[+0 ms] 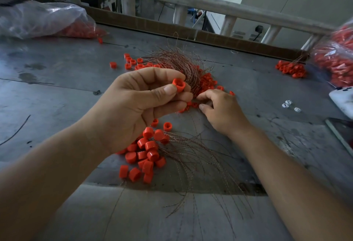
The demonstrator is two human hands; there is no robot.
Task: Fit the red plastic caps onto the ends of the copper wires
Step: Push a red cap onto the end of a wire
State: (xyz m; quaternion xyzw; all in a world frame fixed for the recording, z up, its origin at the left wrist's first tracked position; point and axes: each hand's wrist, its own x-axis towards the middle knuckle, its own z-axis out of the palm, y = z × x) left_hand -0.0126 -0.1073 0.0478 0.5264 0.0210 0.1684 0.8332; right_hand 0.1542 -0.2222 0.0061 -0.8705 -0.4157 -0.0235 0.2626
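My left hand (137,107) pinches one red plastic cap (178,84) between thumb and forefinger, open end up, above the table. Behind it lies a bundle of bare copper wires (177,59) with loose red caps (131,62) scattered around it. My right hand (219,110) reaches down into the loose caps beside the bundle, its fingertips curled onto the table; what they pinch is hidden. Near the front lies a heap of capped wires (147,152), their copper strands (200,156) fanning out to the right.
A clear plastic bag of red caps (42,21) lies at the back left, another bag (338,57) at the right edge beside a small pile of capped wires (290,68). A white device (343,99) and small white clips (287,104) sit at the right. A cardboard strip and railing (191,0) border the back.
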